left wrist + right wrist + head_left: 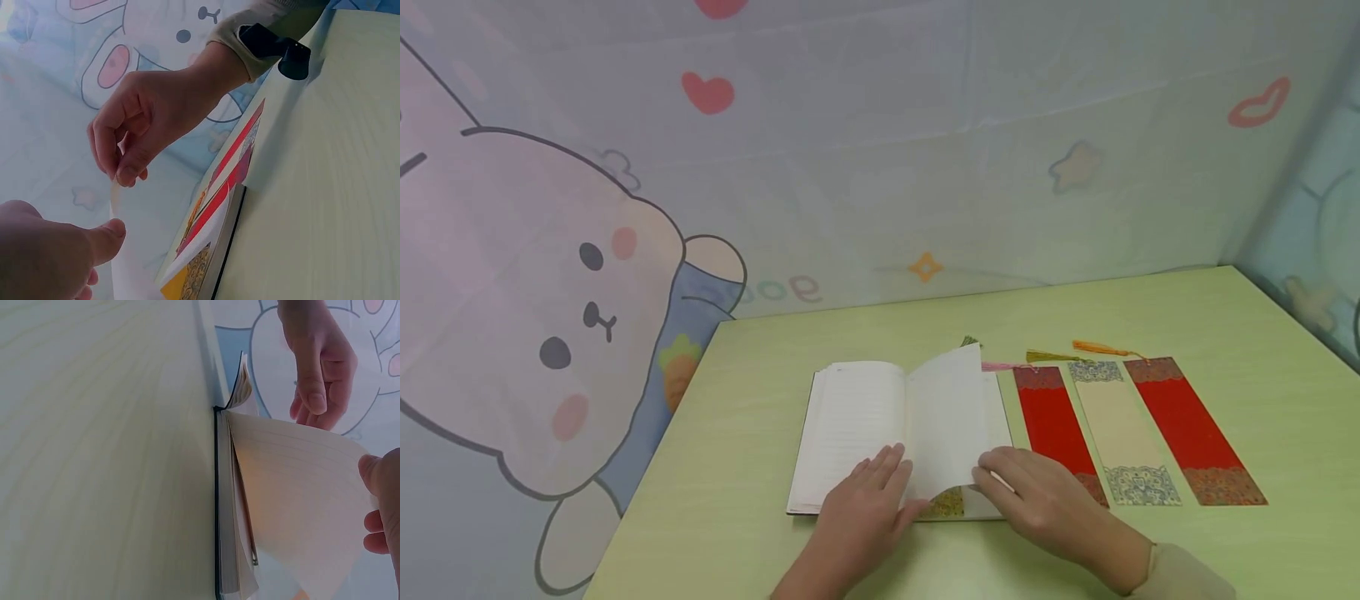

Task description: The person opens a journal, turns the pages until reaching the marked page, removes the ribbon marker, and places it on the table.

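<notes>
An open notebook (857, 408) with ruled pages lies on the table. My right hand (1045, 504) pinches the outer edge of a raised page (946, 425) between thumb and fingers. Over the notebook's lower left page rests my left hand (865, 512), fingers fairly straight, the thumb beside the raised page. In the right wrist view the left hand (322, 369) hangs close behind that page, holding nothing. Beneath the sheet shows the patterned end of a yellow bookmark (947, 503); the page hides most of it. A dark green tassel (971, 341) pokes out above the notebook.
Right of the notebook lie a red bookmark (1052, 417) with a pink tassel, a cream bookmark (1123, 425) with an olive tassel and another red bookmark (1187, 425) with an orange tassel. A printed cloth (887, 167) hangs behind the pale green table (722, 467).
</notes>
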`<state>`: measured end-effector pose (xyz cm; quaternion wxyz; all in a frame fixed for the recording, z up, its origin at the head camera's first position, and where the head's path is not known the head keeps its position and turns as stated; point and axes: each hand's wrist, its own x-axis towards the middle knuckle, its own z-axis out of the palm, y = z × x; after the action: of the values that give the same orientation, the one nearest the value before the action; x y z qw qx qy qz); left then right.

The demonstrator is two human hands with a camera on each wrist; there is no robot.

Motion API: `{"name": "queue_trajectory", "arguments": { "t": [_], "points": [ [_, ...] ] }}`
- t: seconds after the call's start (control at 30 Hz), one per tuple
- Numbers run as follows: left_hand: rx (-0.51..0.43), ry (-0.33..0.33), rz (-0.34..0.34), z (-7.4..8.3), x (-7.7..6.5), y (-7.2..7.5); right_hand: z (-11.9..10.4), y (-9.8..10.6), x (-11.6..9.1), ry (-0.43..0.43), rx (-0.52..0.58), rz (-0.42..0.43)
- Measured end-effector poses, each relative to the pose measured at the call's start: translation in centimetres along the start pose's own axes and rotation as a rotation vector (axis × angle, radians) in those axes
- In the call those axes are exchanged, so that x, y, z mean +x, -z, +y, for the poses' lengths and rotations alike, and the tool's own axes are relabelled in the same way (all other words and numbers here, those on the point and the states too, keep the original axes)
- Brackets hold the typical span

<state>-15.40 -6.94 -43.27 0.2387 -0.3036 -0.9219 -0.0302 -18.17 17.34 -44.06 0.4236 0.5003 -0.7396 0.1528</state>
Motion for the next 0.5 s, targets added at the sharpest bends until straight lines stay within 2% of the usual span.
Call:
{"name": "queue_trajectory", "arguments": {
  "t": [0.13, 0.3, 0.5],
  "points": [
    [0.011, -0.016, -0.024, 0.6, 0.6, -0.1, 0.0, 0.0, 0.1, 0.008, -0.015, 0.008],
    [-0.002, -0.032, 0.013, 1.0, 1.1, -0.4, -0.1, 0.1, 0.0, -0.01, -0.024, -0.017],
    [0.012, -0.037, 0.016, 1.0, 1.3, -0.5, -0.2, 0.5, -0.3, -0.037, -0.071, -0.098]
  ]
}}
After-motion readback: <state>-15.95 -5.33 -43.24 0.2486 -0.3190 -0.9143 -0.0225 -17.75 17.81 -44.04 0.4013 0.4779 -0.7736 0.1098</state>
